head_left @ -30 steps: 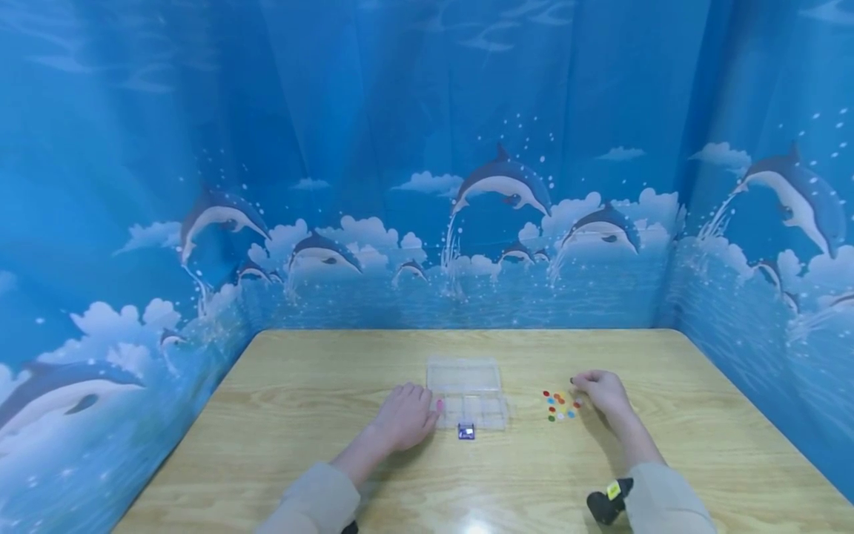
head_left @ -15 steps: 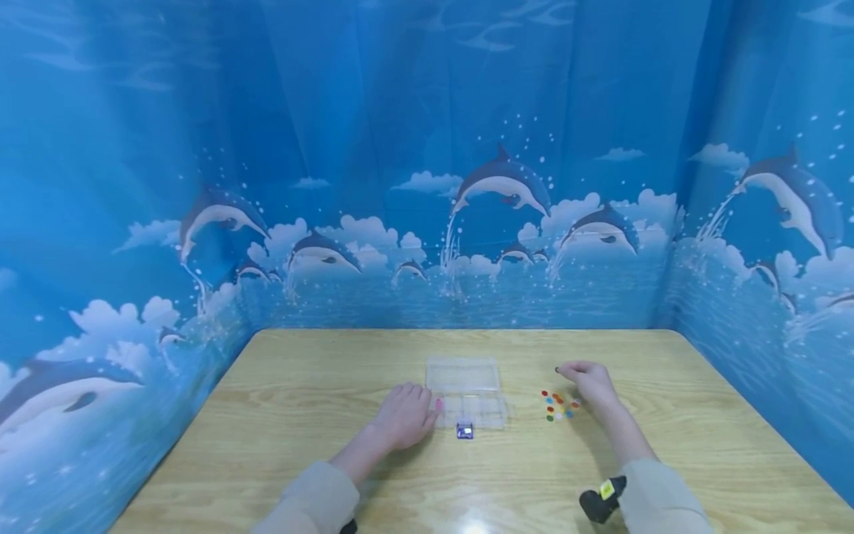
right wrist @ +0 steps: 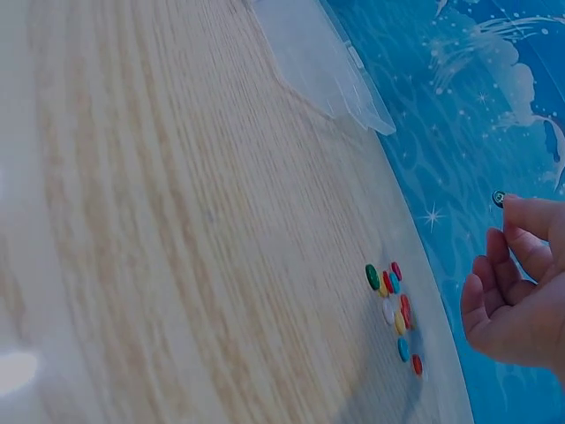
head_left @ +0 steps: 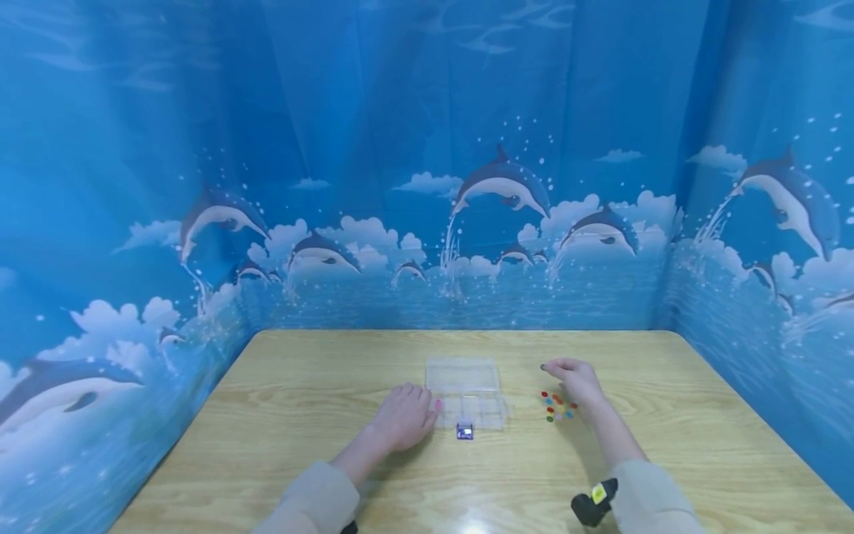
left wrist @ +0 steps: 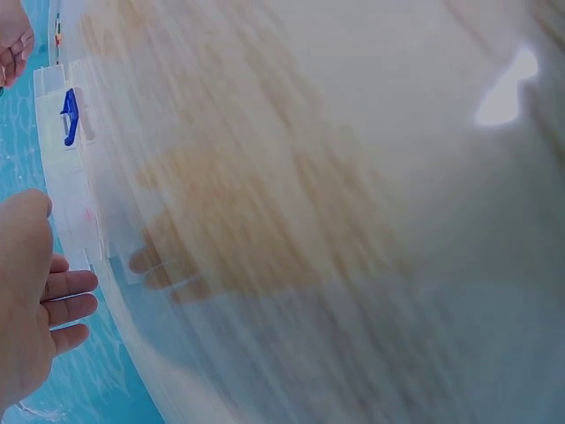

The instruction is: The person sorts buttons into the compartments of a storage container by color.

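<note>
Clear plastic rectangular box (head_left: 462, 391) lies at nine o'clock from my right hand (head_left: 579, 380), pinching a small dark disc (right wrist: 499, 200); my loose-fingered left hand (head_left: 403, 417) is nearer

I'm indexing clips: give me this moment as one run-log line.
right hand: pinches dark disc | left hand: beside open clear box | coloured discs: on table

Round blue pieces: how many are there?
2: a round blue piece at the left edge of the multicoloured cluster, another blue piece at its near right; others may be hidden.
</note>
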### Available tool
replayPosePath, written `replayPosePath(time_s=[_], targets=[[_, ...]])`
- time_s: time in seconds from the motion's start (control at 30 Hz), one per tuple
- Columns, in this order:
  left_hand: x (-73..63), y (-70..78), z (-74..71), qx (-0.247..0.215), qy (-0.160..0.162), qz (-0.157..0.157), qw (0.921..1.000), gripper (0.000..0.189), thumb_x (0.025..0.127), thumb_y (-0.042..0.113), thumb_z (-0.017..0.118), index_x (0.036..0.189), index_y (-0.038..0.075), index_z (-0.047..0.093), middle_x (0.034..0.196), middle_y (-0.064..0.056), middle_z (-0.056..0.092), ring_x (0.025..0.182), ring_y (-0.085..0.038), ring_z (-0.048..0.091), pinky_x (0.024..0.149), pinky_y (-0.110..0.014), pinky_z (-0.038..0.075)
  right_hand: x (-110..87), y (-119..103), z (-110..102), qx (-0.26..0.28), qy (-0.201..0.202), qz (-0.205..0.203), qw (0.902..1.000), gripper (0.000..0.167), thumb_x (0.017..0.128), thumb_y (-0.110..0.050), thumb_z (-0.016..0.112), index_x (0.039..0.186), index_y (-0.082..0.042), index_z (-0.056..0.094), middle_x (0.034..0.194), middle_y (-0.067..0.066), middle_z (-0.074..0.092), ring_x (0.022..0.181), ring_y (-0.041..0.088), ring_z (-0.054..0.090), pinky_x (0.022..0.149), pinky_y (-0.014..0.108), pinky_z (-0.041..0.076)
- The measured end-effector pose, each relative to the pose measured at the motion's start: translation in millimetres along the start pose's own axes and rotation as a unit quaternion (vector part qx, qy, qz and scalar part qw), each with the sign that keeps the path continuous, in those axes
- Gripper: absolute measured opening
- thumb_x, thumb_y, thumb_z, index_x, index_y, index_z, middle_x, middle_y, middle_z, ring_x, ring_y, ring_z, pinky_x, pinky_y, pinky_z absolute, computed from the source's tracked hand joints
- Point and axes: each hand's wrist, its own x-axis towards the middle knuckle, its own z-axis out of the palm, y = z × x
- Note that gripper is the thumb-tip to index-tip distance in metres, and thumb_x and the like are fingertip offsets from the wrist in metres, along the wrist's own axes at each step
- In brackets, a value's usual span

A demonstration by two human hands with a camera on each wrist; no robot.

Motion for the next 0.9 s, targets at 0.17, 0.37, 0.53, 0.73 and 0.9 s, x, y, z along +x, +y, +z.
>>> replayPosePath(time_s=[0.17,0.37,0.53,0.73,0.9], targets=[[0.7,0.3,-0.6,-0.002,0.005,0.0,1.0,0.033,0.099,0.034,0.037,0.095,0.006,0.054,0.084,-0.005,0.052,0.085,-0.02,0.052,0.083,-0.035,0.045,-1.1,-5.8,7.0,0.018,-0.014,0.001,0.9997,0.046,0.093,-0.029,0.055,0.122,0.007,0.049,0.134,0.026,0.041,0.119,0.048,0.038,0.1,0.056,0.031],[-0.4,0.0,-0.6,-0.004,0.005,0.002,1.0,0.032,0.099,0.035,0.038,0.095,0.006,0.053,0.083,-0.004,0.051,0.083,-0.019,0.051,0.081,-0.034,0.045,-2.1,-14.1,17.1,0.027,-0.018,0.001,0.9995,0.047,0.092,-0.028,0.057,0.123,0.007,0.049,0.134,0.026,0.042,0.117,0.048,0.04,0.095,0.054,0.037],[-0.3,-0.1,-0.6,-0.007,0.004,-0.003,1.0,0.034,0.099,0.036,0.036,0.097,0.006,0.054,0.085,-0.005,0.052,0.086,-0.02,0.052,0.084,-0.036,0.045,-1.3,-16.8,24.0,0.056,-0.037,0.0,0.9977,0.048,0.093,-0.027,0.055,0.126,0.008,0.046,0.136,0.026,0.039,0.121,0.045,0.039,0.101,0.052,0.033],[-0.2,0.3,-0.5,-0.008,0.005,-0.006,0.9999,0.036,0.1,0.036,0.034,0.098,0.006,0.055,0.086,-0.005,0.053,0.086,-0.02,0.053,0.085,-0.036,0.045,-1.3,-20.5,36.0,0.079,-0.043,-0.007,0.9959,0.044,0.093,-0.023,0.055,0.124,0.008,0.048,0.133,0.024,0.042,0.121,0.04,0.039,0.101,0.05,0.033],[-1.5,0.7,-0.7,-0.015,0.006,-0.006,0.9999,0.035,0.1,0.035,0.034,0.097,0.006,0.054,0.086,-0.005,0.053,0.087,-0.021,0.053,0.085,-0.037,0.045,-0.2,-22.1,47.8,0.092,-0.042,-0.028,0.9945,0.037,0.092,-0.015,0.056,0.118,0.011,0.051,0.126,0.024,0.049,0.118,0.035,0.043,0.098,0.047,0.039]])
